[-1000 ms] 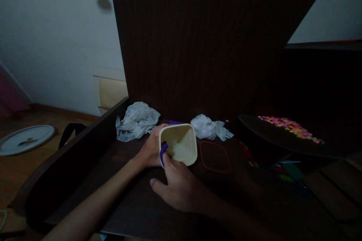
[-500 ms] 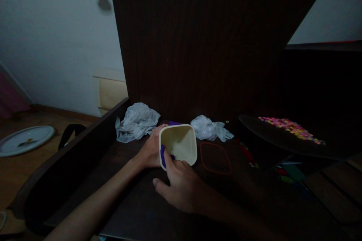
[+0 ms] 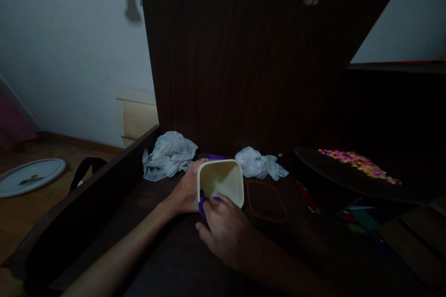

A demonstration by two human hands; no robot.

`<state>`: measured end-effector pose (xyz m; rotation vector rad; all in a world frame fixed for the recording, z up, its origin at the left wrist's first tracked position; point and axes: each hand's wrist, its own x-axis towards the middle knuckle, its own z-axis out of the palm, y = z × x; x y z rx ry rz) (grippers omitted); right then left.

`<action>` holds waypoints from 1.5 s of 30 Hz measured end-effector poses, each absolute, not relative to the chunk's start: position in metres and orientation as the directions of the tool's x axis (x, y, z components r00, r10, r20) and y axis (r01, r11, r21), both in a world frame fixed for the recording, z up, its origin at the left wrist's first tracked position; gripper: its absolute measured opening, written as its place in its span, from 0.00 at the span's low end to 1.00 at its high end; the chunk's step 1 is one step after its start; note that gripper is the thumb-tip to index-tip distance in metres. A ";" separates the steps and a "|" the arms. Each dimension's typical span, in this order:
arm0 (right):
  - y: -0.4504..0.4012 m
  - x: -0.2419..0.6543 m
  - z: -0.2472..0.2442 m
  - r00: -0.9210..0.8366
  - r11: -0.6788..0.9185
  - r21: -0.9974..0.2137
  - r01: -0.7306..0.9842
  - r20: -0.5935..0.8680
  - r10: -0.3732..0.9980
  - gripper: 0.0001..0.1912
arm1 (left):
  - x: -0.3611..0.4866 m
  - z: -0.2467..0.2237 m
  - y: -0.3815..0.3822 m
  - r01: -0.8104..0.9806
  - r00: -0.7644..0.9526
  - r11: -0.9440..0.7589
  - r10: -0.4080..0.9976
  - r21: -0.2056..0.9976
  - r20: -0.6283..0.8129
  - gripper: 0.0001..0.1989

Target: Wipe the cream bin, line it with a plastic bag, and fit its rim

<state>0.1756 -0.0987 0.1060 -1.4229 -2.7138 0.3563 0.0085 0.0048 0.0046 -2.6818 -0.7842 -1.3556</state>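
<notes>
**Purple cloth worked inside a tilted tub**

The cream tub tilted over the bench, mouth toward you. Your left hand gripped its outer side; your right hand pinched a purple cloth at its near-left rim. A firm left grip probably best stopped twisting, with even fingertip pressure into the corners. An orange ring lay just right of the tub; crumpled bags flanked it behind.

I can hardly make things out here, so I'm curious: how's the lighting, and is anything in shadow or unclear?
In the head view, light is dim, the wall and cream container standing out pale; in that view, the right forearm fades into darkness and a soft shadow falls on the wall; there too, the colourful pile looks too soft to identify.
</notes>
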 end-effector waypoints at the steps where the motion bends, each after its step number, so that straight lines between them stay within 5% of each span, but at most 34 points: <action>1: -0.097 0.174 0.106 -0.591 0.573 -0.203 0.794 -0.039 0.806 0.15 | 0.008 0.004 0.005 0.452 0.488 -0.870 0.427 0.198 0.761 0.51; 17: -0.094 0.160 0.101 -0.526 0.517 -0.100 0.850 -0.123 0.842 0.14 | 0.006 0.008 0.003 0.452 0.503 -0.870 0.429 0.194 0.751 0.51; 45: -0.085 0.238 0.068 -0.716 0.698 0.162 0.697 0.116 0.688 0.17 | 0.008 0.022 -0.003 0.384 0.530 -0.899 0.402 0.212 0.747 0.58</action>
